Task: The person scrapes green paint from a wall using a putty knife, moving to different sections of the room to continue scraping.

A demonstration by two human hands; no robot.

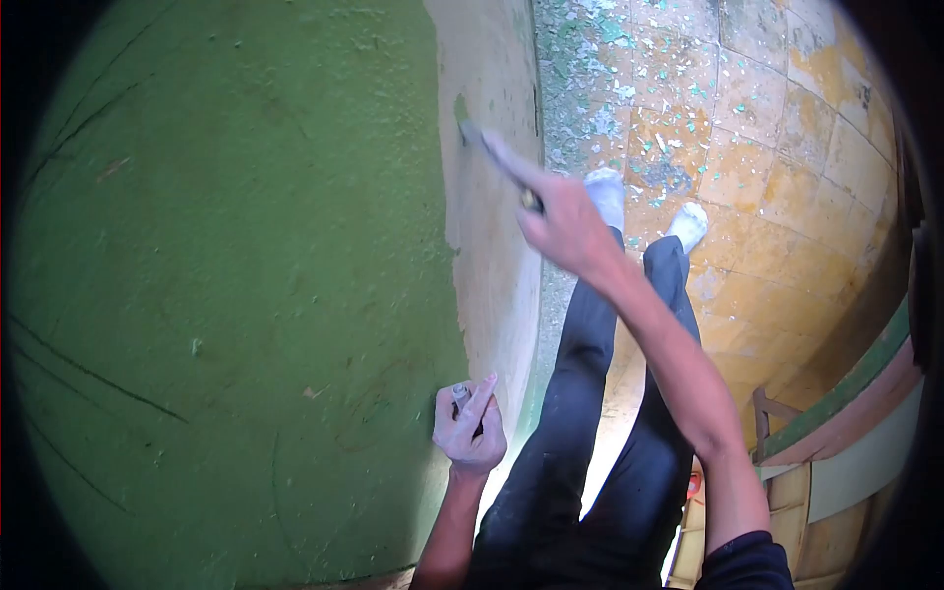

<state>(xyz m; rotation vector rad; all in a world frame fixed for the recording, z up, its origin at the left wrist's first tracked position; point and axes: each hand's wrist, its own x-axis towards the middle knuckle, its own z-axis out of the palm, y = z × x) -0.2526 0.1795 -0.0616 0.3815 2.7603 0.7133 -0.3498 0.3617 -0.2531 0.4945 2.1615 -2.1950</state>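
My right hand (568,224) is closed around the handle of a scraper (476,136), index finger stretched along it. The scraper's tip meets the wall at a small leftover green patch (461,108), inside a pale stripped strip (482,256). To the left spreads the green painted wall (246,246). Lower down, close to the wall, my left hand (470,433) is curled around a small object with a round grey end (460,393). One of its fingers points upward, and most of the object is hidden. Whitish dust covers the left fingers.
Green and white paint flakes (610,39) litter the tiled floor (747,177) along the wall base. My feet in white socks (688,226) stand on the tiles below me. A curved green-edged piece (846,383) and a wooden piece (777,408) are at the right.
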